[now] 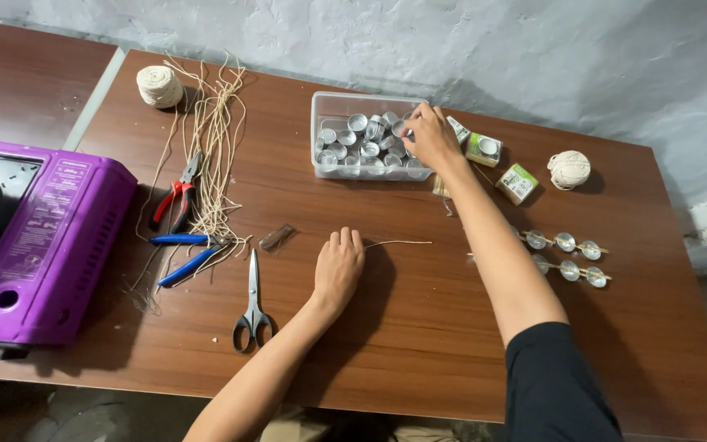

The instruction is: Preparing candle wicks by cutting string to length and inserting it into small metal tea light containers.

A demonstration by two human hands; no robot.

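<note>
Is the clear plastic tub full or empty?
Partly full: small metal cups cover the clear tub's bottom; the right hand reaches in.

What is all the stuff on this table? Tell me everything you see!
Clear plastic tub: one, far middle of the table.
Small silver metal cups: many, inside the tub.
Balls of cream string: two, far left and far right.
Loose cut cream strings: a bunch, left side.
Red-handled pliers: one, on the strings.
Blue-handled pliers: one, below the red pair.
Silver metal scissors: one, near front.
Small green-and-white boxes: about three, right of the tub.
Sticks holding silver cups: two rows, right side.
Purple portable stove: one, far left.
Brown wooden table: one.
Left hand: flat on the table, by a thin string piece.
Right hand: reaching into the tub.
</note>
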